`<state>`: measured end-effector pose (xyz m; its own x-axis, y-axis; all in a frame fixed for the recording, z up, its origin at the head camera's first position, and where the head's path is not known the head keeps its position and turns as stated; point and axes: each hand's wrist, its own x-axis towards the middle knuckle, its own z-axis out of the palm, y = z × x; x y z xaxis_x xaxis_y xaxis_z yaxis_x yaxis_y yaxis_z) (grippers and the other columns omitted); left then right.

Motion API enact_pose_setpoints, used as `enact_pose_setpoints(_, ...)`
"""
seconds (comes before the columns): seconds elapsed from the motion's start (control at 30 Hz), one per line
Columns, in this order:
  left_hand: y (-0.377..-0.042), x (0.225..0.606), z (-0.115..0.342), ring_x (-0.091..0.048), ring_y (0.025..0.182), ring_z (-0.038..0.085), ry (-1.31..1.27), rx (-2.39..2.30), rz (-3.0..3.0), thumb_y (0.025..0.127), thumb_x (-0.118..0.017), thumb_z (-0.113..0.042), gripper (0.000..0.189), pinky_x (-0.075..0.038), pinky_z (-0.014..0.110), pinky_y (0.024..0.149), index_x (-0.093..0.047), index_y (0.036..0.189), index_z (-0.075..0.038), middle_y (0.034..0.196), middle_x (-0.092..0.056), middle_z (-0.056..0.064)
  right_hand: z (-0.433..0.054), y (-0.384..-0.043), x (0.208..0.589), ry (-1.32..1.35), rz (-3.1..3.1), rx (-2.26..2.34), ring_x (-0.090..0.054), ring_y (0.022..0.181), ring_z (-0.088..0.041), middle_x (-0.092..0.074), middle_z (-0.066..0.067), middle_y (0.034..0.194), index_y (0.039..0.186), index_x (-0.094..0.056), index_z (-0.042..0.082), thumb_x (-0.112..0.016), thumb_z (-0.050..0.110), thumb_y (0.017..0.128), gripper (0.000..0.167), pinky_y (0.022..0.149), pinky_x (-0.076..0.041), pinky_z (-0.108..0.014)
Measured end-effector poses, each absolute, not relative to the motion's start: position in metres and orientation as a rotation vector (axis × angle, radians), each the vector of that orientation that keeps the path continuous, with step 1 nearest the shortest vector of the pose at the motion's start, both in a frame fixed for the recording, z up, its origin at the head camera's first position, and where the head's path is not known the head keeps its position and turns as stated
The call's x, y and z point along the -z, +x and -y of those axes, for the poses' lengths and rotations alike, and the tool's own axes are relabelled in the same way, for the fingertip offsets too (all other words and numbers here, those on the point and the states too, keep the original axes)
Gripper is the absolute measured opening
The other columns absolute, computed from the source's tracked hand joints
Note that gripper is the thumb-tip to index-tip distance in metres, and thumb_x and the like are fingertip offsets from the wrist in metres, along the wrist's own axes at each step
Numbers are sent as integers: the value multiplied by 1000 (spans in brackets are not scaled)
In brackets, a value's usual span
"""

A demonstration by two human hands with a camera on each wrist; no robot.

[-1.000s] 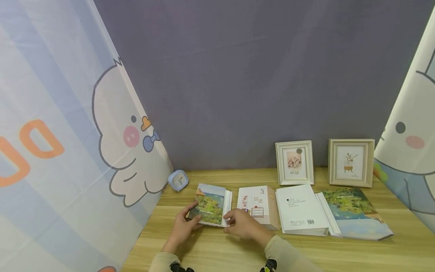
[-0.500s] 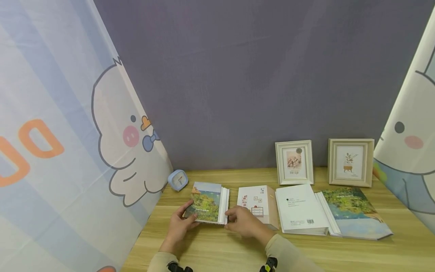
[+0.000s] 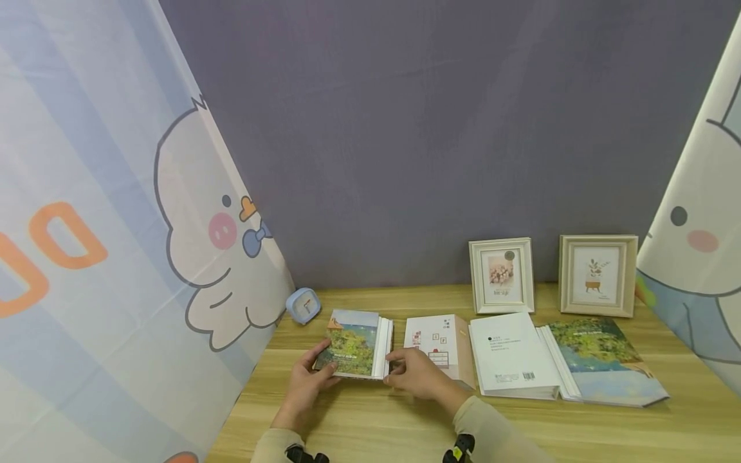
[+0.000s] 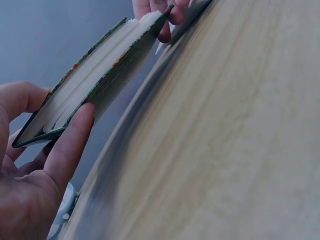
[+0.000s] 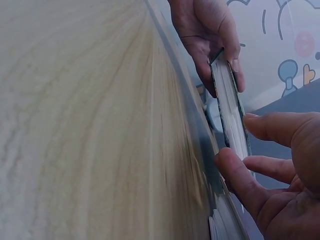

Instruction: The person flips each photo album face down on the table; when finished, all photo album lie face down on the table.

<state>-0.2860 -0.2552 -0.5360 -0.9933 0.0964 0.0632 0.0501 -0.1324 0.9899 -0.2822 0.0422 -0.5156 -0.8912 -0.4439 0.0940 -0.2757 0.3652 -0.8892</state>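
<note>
A small photo album (image 3: 347,347) with a painted green-and-blue cover is at the left of the wooden table; its pale inner part shows along its right side. My left hand (image 3: 305,386) grips its left end, thumb on one cover and fingers on the other. In the left wrist view the album (image 4: 95,75) is tilted and raised off the tabletop. My right hand (image 3: 419,374) holds the opposite end; in the right wrist view its thumb and index finger lie on the two covers, with another finger at the page edges. Just right of it stands a white-and-pink album (image 3: 428,328).
Further right are a white-backed album (image 3: 512,357) and a larger landscape-covered album (image 3: 602,360), side by side. Behind them stand a white picture frame (image 3: 479,276) and a beige picture frame (image 3: 567,276). A blue clock (image 3: 303,305) is at the back left, near the cartoon curtain (image 3: 243,276).
Over the last second the small album has shifted slightly left and back, with both hands along. The title on its cover now shows above my left thumb. Other objects stay put.
</note>
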Motion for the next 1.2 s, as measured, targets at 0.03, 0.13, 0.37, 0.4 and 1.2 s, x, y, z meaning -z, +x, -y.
enact_pose_setpoints(0.03,-286,536,255,-63,116,31,178,-2328,-2054,97,-70,5,66,-63,44,85,-44,157,-1,159,-30,29,-42,-282,516,-653,-2457,1555,-68,91,-18,-72,-11,107,135,-64,-6,-83,15,91,53,75,-60,-31)
enact_pose_setpoints(0.13,-287,538,256,-65,114,31,199,-2298,-2083,97,-71,3,64,-62,45,86,-45,156,0,161,-28,29,-43,-283,516,-650,-2449,1561,-68,91,-18,-71,-12,107,136,-63,-6,-83,15,90,54,74,-60,-31)
enact_pose_setpoints(0.37,-289,545,257,-71,104,28,305,-2211,-2187,98,-72,-1,61,-62,48,85,-47,153,4,167,-21,27,-43,-283,516,-636,-2430,1579,-67,93,-17,-70,-13,114,139,-61,-5,-83,15,91,56,74,-59,-31)
enact_pose_setpoints(0.4,-290,546,257,-71,104,29,314,-2194,-2211,98,-72,-1,60,-62,47,85,-48,153,3,167,-23,26,-43,-283,516,-632,-2432,1576,-67,93,-17,-70,-12,115,139,-61,-5,-83,15,91,56,74,-59,-30)
enact_pose_setpoints(1.2,-286,542,254,-44,139,53,407,-1698,-2705,97,-78,-14,55,-42,64,110,-57,144,5,156,-41,27,-46,-287,515,-568,-2353,1791,-69,95,-21,-62,-17,130,141,-60,-2,-79,10,94,52,74,-62,-40)
